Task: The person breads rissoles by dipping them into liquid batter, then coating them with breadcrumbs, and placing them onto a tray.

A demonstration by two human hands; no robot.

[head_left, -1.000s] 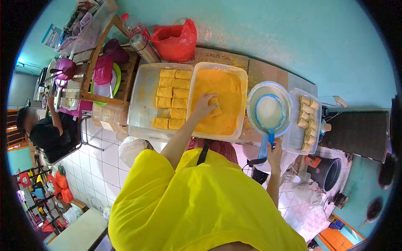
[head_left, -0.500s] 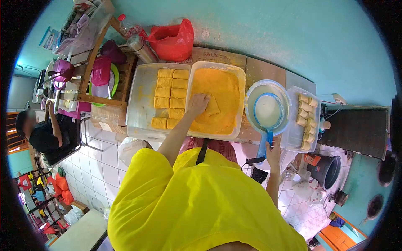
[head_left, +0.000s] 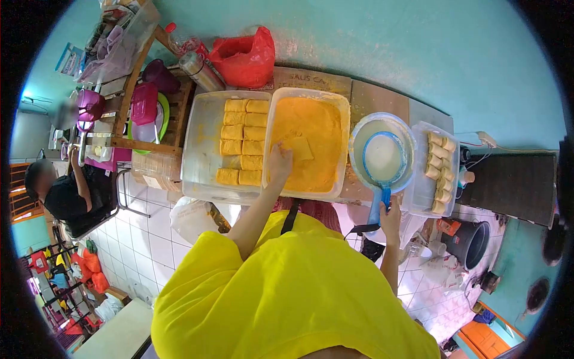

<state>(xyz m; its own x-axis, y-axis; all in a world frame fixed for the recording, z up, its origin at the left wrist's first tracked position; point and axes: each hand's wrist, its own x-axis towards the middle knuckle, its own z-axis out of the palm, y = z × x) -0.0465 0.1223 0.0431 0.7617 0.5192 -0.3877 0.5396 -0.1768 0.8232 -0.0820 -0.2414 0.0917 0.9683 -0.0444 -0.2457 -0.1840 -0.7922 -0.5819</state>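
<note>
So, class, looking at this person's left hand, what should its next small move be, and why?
Probably, the left hand should scoop some orange crumbs over the flat piece: the hand is right at the piece's edge, loose crumbs lie all around, and the piece's top looks paler than they do. The right hand is gripping the blue handle.

11 crumbed rolls (head_left: 253,148), 1 loose piece (head_left: 301,148) in the orange crumbs (head_left: 320,119), roughly 10 pale rolls (head_left: 438,162) — overlap blurs the exact count — plus 3 rectangular tubs (head_left: 201,143), 1 batter bowl (head_left: 358,134), 1 blue-handled utensil (head_left: 375,213), 1 red bag (head_left: 248,61), and the wearer's 2 hands (head_left: 279,164).
</note>
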